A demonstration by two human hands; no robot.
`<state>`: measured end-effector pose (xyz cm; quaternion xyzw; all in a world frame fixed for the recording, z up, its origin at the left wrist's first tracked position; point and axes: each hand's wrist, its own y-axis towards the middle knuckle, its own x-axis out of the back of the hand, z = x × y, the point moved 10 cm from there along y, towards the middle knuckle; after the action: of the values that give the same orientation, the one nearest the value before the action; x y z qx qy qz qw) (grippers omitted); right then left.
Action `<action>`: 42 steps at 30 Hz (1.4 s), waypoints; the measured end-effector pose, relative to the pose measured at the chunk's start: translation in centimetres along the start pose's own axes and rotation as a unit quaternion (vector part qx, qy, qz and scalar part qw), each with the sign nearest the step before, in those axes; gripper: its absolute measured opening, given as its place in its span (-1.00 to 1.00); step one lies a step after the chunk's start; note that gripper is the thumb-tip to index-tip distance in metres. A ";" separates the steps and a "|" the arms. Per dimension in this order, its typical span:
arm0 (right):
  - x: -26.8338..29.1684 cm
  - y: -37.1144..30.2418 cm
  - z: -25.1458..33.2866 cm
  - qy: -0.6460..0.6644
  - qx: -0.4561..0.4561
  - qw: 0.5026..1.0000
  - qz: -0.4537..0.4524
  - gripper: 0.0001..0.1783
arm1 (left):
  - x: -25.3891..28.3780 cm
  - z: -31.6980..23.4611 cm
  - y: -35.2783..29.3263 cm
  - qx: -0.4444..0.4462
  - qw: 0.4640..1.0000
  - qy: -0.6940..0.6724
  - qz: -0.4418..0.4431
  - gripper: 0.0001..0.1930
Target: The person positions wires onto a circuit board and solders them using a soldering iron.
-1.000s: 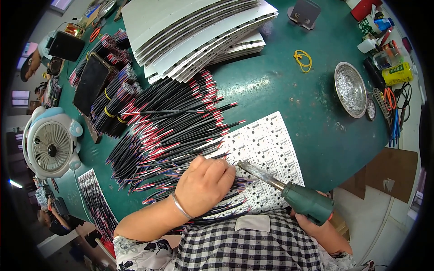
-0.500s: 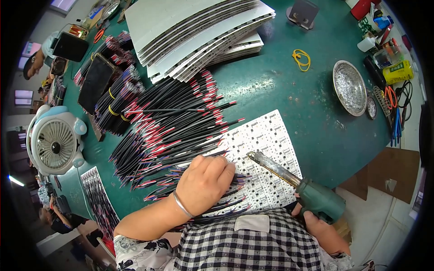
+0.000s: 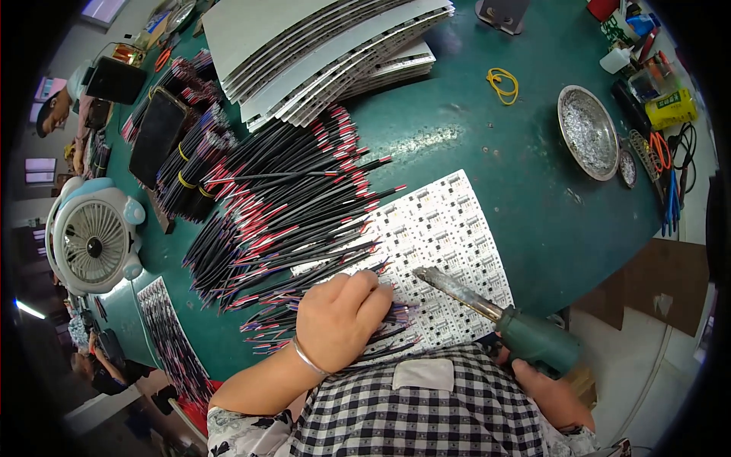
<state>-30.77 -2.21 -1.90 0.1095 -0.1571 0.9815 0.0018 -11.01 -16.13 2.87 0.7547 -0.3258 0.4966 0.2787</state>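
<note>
My left hand (image 3: 341, 316), closed with its fingertips pinched, rests over the near left part of a white circuit board sheet (image 3: 442, 206). A thin black wire (image 3: 380, 266) shows its end at those fingertips; the grip itself is partly hidden. My right hand (image 3: 550, 390) is wrapped round the green handle of a soldering iron (image 3: 466, 298). The iron's tip points left, over the board, a short way right of my left fingers. Loose black wires with red and white ends (image 3: 297, 198) lie in a wide heap across the board's left side and beyond it.
A stack of white panels (image 3: 335, 53) stands at the far side. Tied wire bundles (image 3: 190, 171) and a dark phone (image 3: 158, 137) lie left, near a small fan (image 3: 94, 240). To the right are a metal bowl (image 3: 588, 133), a yellow band (image 3: 502, 86) and a yellow can (image 3: 670, 109).
The view has shifted slightly, so the table things sit higher in it. Against the board, my left hand and the soldering iron's tip have both come a little nearer to me.
</note>
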 end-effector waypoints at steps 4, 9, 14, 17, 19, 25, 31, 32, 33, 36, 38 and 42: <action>0.1 -0.8 -1.4 0.094 -0.046 0.994 -0.028 -0.58 | -0.6 0.6 0.2 0.020 1.000 -0.007 -0.017 -0.59; -0.2 -0.8 -2.2 0.130 -0.094 0.987 -0.009 -0.55 | -1.0 0.8 -0.3 0.010 1.000 -0.014 0.003 -0.56; -0.9 -0.3 -1.3 0.109 -0.063 0.992 0.008 -0.38 | -0.8 0.4 -0.1 0.004 1.000 -0.013 0.012 -0.60; -0.8 -0.7 -2.1 0.053 -0.032 0.998 0.029 -0.39 | -0.9 0.3 0.1 -0.004 1.000 0.003 0.013 -0.66; -0.7 -0.5 -1.9 0.069 -0.051 0.996 -0.013 -0.52 | -0.8 0.2 0.3 -0.013 1.000 0.016 0.010 -0.69; 0.0 -0.3 -1.9 0.050 -0.041 0.997 -0.049 -0.63 | -0.6 -0.3 0.6 -0.021 0.999 0.018 0.018 -0.74; -0.5 -0.5 -2.5 0.073 -0.080 0.993 -0.047 -0.63 | -0.8 -0.2 0.4 -0.012 1.000 0.015 0.013 -0.73; -0.5 -0.4 -2.4 0.066 -0.077 0.994 -0.044 -0.63 | -0.8 -0.2 0.4 -0.007 1.000 0.016 0.016 -0.74; -0.4 -0.1 -2.4 0.066 -0.078 0.994 -0.043 -0.63 | -0.8 -0.2 0.4 -0.002 1.000 0.016 0.018 -0.74; -0.2 0.6 0.1 -0.038 0.033 0.999 -0.021 -0.64 | -0.8 -0.1 0.6 0.008 1.000 0.010 0.025 -0.75; -0.3 0.7 0.6 -0.083 0.054 0.995 -0.022 -0.64 | -0.8 -0.1 0.6 0.009 1.000 0.009 0.028 -0.75; -0.5 0.3 -1.0 0.043 -0.034 0.998 0.000 -0.64 | -0.8 -0.1 0.6 0.004 1.000 0.009 0.030 -0.74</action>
<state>-30.53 -2.15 -3.03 0.0666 -0.1899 0.9795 0.0123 -11.81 -16.26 2.21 0.7414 -0.3440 0.5125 0.2635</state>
